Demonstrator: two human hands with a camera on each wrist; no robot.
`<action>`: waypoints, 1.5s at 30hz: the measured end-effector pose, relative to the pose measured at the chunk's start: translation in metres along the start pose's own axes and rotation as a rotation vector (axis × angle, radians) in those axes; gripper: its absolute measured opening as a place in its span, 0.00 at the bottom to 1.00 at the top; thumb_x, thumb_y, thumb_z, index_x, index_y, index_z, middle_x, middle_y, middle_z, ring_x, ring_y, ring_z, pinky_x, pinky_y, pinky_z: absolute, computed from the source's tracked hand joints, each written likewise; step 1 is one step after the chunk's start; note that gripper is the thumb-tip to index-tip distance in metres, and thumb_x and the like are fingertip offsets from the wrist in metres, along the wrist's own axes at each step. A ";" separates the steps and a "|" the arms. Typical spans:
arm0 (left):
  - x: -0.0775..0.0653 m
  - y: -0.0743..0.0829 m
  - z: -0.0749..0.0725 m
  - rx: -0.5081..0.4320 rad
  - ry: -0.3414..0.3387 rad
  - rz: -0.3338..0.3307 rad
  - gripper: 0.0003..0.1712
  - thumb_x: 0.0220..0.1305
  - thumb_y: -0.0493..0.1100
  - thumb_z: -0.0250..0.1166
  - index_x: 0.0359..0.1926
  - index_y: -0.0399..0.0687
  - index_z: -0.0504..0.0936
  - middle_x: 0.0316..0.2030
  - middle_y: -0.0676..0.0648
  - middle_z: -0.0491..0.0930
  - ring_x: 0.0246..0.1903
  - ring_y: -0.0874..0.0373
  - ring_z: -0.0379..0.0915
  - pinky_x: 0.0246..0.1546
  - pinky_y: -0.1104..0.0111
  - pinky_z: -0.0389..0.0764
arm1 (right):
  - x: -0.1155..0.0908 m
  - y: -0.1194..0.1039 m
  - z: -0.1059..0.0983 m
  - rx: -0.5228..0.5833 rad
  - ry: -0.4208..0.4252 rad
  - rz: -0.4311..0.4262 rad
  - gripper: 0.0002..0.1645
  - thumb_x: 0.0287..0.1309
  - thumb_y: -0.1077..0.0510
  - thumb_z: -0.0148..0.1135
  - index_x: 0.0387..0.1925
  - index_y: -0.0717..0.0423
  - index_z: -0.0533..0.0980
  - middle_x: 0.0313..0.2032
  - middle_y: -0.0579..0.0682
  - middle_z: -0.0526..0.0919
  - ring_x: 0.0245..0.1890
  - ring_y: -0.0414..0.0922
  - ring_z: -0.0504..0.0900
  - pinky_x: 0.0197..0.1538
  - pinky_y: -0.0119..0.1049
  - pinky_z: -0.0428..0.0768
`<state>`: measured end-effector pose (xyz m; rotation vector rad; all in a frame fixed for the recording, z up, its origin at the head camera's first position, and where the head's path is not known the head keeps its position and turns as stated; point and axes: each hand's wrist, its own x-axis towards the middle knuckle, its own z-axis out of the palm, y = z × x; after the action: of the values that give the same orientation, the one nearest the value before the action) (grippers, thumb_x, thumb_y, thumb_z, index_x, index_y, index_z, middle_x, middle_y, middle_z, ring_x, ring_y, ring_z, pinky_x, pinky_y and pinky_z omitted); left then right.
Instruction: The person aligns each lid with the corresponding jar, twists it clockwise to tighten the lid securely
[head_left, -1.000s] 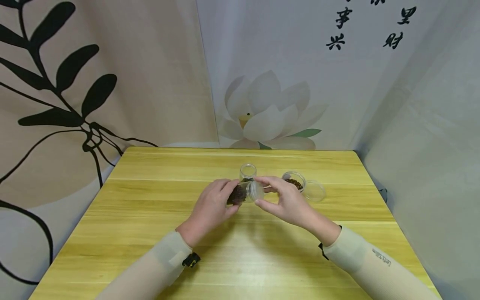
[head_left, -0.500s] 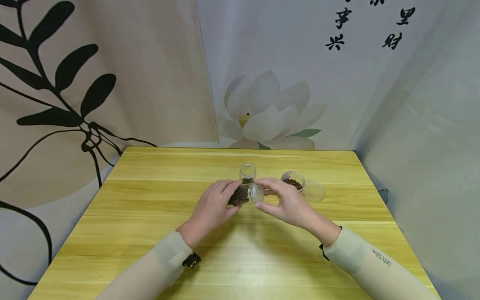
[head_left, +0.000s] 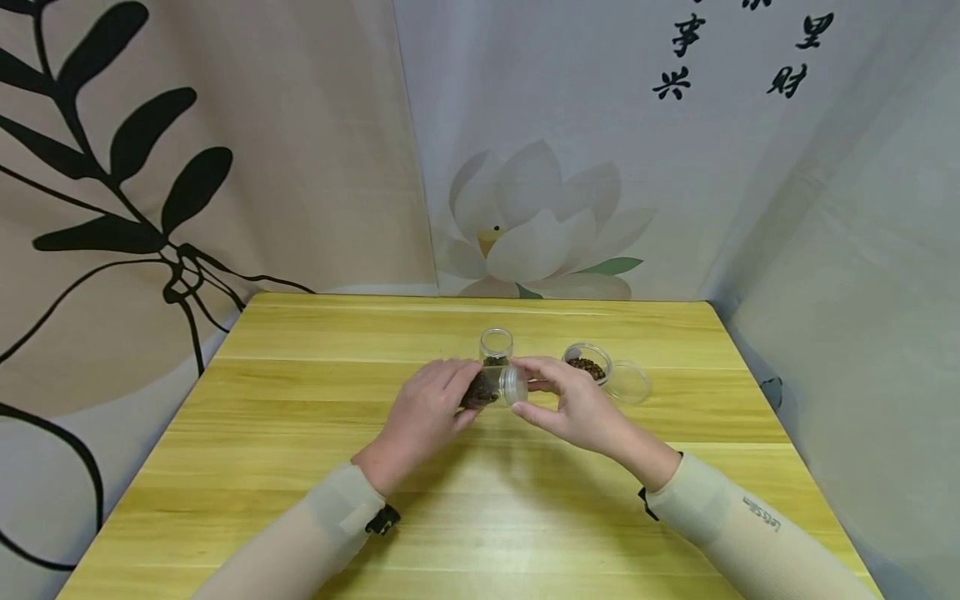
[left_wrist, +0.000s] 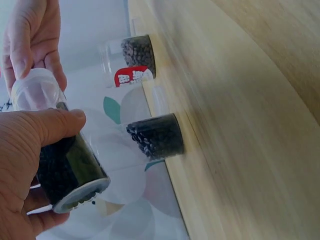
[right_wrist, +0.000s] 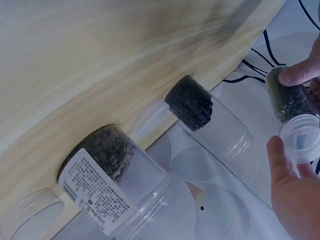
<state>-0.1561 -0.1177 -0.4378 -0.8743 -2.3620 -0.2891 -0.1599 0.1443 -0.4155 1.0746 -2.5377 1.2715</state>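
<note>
My left hand (head_left: 427, 402) grips a clear jar (left_wrist: 82, 162) partly filled with dark beans, held tilted over the middle of the table. Its lid end points to my right hand. A translucent lid (head_left: 516, 386) sits on the mouth, and my right hand (head_left: 576, 404) pinches its rim between thumb and fingers. Just behind stands an upright lidless jar (right_wrist: 192, 105) of dark beans, partly hidden by the held one in the head view. Farther right is a wider lidless jar (right_wrist: 112, 155) of brown coffee beans, bearing a white printed label and a red label.
A clear lid (head_left: 628, 382) lies flat right of the wider jar. Another lid (right_wrist: 150, 117) shows beside the smaller standing jar in the right wrist view. The wooden table (head_left: 337, 333) ends at a printed cloth backdrop (head_left: 337, 167).
The held jar has turned slightly and shifted a little right, its dark beans lying differently inside. Both hands keep nearly the same place.
</note>
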 end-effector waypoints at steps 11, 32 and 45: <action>0.001 0.003 -0.001 0.085 -0.006 0.000 0.39 0.53 0.49 0.86 0.63 0.43 0.82 0.55 0.42 0.88 0.54 0.45 0.88 0.62 0.49 0.87 | -0.001 0.001 0.003 0.014 0.008 0.050 0.34 0.68 0.59 0.74 0.71 0.64 0.74 0.60 0.59 0.86 0.51 0.54 0.92 0.57 0.47 0.90; 0.000 0.004 0.000 0.028 0.026 0.005 0.37 0.53 0.45 0.86 0.62 0.41 0.82 0.53 0.43 0.88 0.52 0.47 0.88 0.59 0.56 0.89 | 0.001 -0.001 0.003 0.034 0.007 0.147 0.33 0.69 0.53 0.73 0.69 0.62 0.76 0.52 0.56 0.90 0.48 0.47 0.92 0.53 0.38 0.91; -0.001 0.002 0.002 0.013 -0.011 0.006 0.40 0.51 0.46 0.87 0.63 0.40 0.81 0.55 0.43 0.88 0.53 0.49 0.88 0.61 0.57 0.88 | 0.001 0.000 0.002 0.017 -0.013 0.188 0.32 0.72 0.49 0.70 0.70 0.59 0.76 0.49 0.52 0.91 0.46 0.44 0.90 0.51 0.48 0.91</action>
<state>-0.1549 -0.1158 -0.4399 -0.8785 -2.3691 -0.2669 -0.1601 0.1428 -0.4164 0.8666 -2.6962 1.3345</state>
